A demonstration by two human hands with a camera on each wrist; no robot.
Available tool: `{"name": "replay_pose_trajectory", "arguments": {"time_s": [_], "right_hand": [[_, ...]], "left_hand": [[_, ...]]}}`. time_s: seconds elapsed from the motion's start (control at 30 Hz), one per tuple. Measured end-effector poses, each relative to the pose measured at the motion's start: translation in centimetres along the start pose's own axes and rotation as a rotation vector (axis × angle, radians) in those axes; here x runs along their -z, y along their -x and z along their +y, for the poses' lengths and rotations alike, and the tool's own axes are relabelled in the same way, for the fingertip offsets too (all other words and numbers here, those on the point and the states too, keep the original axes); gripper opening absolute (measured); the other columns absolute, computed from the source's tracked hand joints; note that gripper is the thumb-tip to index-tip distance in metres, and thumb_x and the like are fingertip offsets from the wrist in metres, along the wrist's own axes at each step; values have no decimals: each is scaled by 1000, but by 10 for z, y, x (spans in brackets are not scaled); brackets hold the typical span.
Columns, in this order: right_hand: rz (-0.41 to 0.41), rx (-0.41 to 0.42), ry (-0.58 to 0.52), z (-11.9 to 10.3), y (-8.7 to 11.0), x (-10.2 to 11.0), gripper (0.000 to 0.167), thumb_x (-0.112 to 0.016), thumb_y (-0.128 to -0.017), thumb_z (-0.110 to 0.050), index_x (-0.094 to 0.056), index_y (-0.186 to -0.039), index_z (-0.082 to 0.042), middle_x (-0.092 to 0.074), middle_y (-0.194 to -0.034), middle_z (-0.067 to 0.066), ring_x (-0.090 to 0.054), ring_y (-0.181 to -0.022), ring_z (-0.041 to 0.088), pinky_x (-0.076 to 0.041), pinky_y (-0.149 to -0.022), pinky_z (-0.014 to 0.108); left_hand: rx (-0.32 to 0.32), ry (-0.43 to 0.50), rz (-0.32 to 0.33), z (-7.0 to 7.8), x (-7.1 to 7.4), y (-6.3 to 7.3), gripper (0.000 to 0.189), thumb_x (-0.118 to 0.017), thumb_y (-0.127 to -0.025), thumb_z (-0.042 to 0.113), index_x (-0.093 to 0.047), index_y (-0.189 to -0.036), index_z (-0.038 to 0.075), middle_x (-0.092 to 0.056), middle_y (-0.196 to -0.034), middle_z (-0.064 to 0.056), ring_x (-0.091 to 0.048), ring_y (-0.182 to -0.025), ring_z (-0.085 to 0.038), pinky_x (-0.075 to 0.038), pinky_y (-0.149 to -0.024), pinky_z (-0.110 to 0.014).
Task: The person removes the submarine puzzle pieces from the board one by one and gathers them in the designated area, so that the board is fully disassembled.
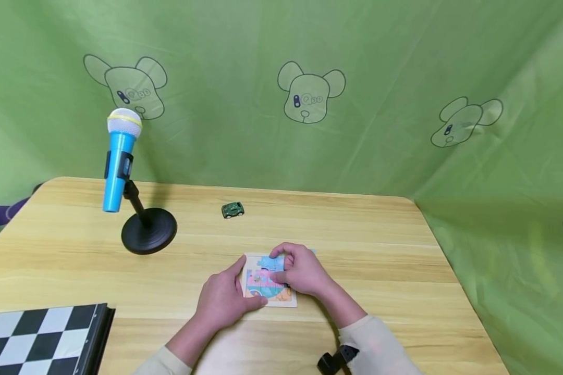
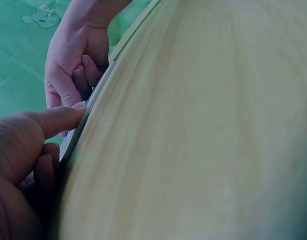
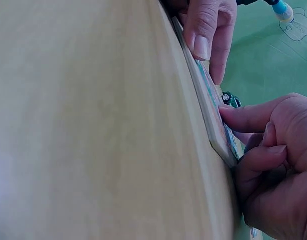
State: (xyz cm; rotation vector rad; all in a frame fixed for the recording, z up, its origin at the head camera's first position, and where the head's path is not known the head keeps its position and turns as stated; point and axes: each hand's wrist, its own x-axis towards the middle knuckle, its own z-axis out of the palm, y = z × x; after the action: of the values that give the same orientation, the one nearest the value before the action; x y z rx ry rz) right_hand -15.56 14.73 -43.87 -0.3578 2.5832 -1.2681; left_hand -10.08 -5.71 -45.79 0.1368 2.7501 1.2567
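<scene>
A small square jigsaw puzzle (image 1: 262, 278) with a pale frame and a pink, blue and orange picture lies on the wooden table. My left hand (image 1: 222, 299) grips the frame from the left, thumb on its lower edge and index finger at the upper left corner. Over the puzzle's upper right bends my right hand (image 1: 305, 268), thumb and index finger pinching at a piece on the picture, other fingers curled. That hand hides part of the picture, and a bit of blue shows past its knuckles. In the right wrist view the right thumb (image 3: 238, 117) touches the picture face.
A blue toy microphone (image 1: 118, 164) stands on a round black base (image 1: 145, 237) at the back left. A small green toy car (image 1: 232, 210) sits beyond the puzzle. At the front left lies a black-and-white checkered board (image 1: 37, 338). Green curtain (image 1: 366, 130) hangs behind the table (image 1: 380, 250).
</scene>
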Motion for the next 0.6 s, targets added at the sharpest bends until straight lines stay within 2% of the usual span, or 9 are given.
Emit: {"name": "replay_pose_trajectory", "arguments": {"time_s": [0.13,0.37,0.6], "right_hand": [[-20,-2,-31,0,0,0,35,-83,-78,-1,-64,-106,-10,-40,-59,-1,-37,-52,13,-34,-55,28],[-10,-18,-71,0,0,0,39,-84,-77,0,-56,-103,-10,-39,-60,0,-37,-52,13,-35,-56,29],[-1,-25,-60,0,0,-1,35,-85,-77,-2,-60,-100,-10,-39,-58,-1,-37,-52,13,-34,-56,29]], "left_hand": [[0,3,-3,0,0,0,104,-92,-65,45,-46,-148,2,-45,-58,1,-39,-53,-14,-38,-53,-33],[-6,-3,5,0,0,1,104,-92,-65,45,-47,-148,3,-44,-58,2,-39,-52,-14,-33,-49,-32],[-4,0,4,2,1,1,104,-92,-65,44,-47,-148,3,-45,-58,2,-39,-52,-13,-33,-49,-32]]}}
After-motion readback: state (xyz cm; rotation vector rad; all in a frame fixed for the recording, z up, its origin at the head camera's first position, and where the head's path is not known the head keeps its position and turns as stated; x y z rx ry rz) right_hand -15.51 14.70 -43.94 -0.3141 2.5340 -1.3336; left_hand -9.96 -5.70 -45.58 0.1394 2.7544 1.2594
